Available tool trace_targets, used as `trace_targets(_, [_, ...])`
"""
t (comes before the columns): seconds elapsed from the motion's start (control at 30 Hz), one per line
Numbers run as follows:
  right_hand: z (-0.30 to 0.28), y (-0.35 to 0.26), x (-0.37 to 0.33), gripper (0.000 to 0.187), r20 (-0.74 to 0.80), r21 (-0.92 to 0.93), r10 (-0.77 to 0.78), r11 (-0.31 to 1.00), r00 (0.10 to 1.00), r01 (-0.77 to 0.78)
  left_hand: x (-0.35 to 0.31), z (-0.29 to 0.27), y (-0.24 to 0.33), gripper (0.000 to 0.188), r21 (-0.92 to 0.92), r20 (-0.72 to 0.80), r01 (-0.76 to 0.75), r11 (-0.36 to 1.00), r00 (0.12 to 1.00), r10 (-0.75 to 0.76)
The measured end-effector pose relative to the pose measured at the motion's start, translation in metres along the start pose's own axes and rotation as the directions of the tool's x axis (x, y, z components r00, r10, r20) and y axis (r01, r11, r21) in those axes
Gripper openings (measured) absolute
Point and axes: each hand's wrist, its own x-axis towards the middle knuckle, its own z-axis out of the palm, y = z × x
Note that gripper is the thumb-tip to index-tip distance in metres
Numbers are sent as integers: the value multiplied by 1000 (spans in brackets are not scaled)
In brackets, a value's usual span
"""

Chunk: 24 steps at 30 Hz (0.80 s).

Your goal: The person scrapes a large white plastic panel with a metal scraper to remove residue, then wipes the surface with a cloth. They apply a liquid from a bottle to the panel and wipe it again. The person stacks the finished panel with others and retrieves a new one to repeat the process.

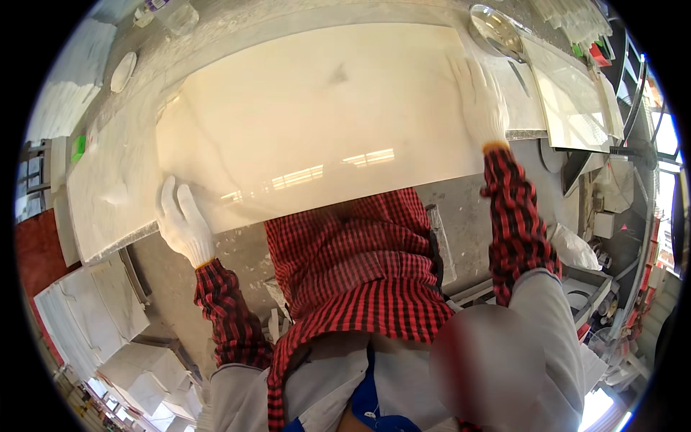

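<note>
A large glossy cream-white slab (309, 108) with a small grey smudge lies over a work table (108, 194), its front edge jutting past the table toward me. My left hand (183, 223), in a white knitted glove, grips the slab's near left corner; its fingers run along the side edge, and the thumb side is partly hidden. At the opposite edge my right hand (481, 108), gloved the same way, clasps the slab's right side with long fingers laid along it. Red-and-black checked sleeves cover both forearms.
A round metal pan (497, 32) sits at the back right, beside a leaning cream panel (568, 93). A small white oval dish (124, 72) and a clear plastic container (176, 16) are at the back left. White slabs (93, 309) stand at the lower left.
</note>
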Motion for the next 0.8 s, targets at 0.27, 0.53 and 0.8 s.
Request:
trace_targets(0.27, [-7, -226, -72, 48, 73, 4, -304, 953, 950, 304, 0, 4, -9, 38, -250, -23, 11, 968, 1000, -17])
trace_targets(0.53, [2, -364, -123, 46, -124, 576, -738, 491, 664, 653, -29, -34, 14, 42, -695, 108, 288, 658, 948, -300])
trace_targets(0.8, [-47, -121, -87, 46, 88, 225, -178, 962, 980, 154, -50, -30, 51, 34, -468, 125, 13, 884, 991, 52])
